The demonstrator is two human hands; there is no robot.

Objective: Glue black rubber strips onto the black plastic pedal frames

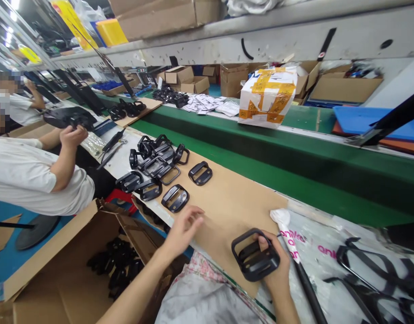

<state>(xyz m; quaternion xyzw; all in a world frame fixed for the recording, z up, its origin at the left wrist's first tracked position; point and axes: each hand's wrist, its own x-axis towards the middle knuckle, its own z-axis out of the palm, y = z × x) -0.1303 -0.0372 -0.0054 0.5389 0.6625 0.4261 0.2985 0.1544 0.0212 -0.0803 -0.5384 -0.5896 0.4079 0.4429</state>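
Note:
My right hand [277,265] grips a black plastic frame part [254,256] just above the near edge of a brown cardboard sheet [227,198]. My left hand [183,227] hovers over the same sheet with its fingers spread and holds nothing. It is nearest to a black frame part [175,198] lying flat on the cardboard. Further along the sheet lie several more of these black parts [156,157], some in a row and some heaped.
An open carton [58,252] with black parts stands at lower left. A co-worker's hand [73,135] holds a black piece at the left. A green conveyor belt [294,153] runs beyond, carrying a taped box [267,96]. Plastic bags and black bars [372,270] lie at right.

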